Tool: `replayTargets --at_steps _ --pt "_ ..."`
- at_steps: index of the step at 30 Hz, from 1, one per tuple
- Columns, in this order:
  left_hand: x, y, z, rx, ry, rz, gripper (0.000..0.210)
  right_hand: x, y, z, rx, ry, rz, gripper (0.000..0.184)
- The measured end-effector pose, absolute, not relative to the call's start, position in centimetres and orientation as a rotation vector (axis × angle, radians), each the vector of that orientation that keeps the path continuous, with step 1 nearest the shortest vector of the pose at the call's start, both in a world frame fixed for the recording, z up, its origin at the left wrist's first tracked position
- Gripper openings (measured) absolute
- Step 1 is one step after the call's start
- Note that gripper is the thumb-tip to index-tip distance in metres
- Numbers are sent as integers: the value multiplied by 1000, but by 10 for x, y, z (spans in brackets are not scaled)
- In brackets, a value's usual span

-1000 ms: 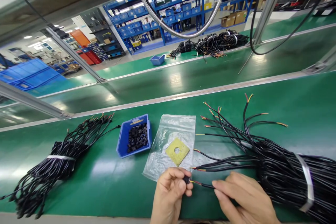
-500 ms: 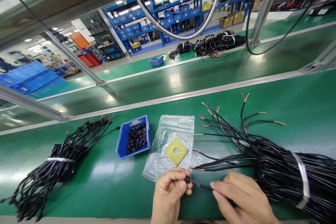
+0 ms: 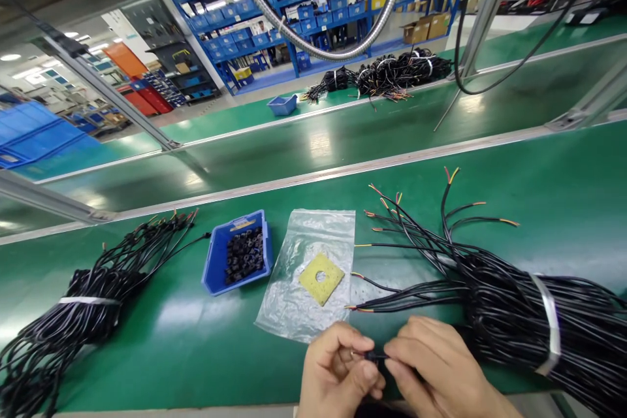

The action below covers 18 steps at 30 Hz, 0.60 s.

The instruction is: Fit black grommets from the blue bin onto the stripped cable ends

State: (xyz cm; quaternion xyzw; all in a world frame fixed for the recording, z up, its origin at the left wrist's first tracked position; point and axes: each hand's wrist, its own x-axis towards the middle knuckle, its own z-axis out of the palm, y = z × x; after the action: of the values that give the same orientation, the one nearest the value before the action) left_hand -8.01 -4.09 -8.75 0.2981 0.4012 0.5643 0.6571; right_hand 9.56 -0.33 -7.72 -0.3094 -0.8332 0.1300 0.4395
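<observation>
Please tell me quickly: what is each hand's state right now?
Left hand: grip closed, holding a small black rounded part.
Right hand: grip closed, holding a thin black insulated cable.

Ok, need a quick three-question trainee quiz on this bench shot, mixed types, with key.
1. True or false: the blue bin stands to the right of the clear plastic bag.
2. What lies in the bin? A) white bands B) small black parts C) yellow wires
3. Which of the person's hands is nearer the black cable bundle at the right of the bench?

Key: 1. False, it is to the left; 2. B; 3. The right hand.
</observation>
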Motion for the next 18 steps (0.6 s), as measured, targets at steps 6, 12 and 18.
replayTargets --at_steps 6,12,18 --pt "-82 -43 -99 851 974 1309 17 98 -4 -77 -766 -2126 433 29" --pt "-83 -39 -104 1304 1110 1356 6 97 -5 -76 -796 -2152 443 33" --pt "-87 -34 -100 1471 1107 1272 11 96 -6 -79 -795 -2151 475 33"
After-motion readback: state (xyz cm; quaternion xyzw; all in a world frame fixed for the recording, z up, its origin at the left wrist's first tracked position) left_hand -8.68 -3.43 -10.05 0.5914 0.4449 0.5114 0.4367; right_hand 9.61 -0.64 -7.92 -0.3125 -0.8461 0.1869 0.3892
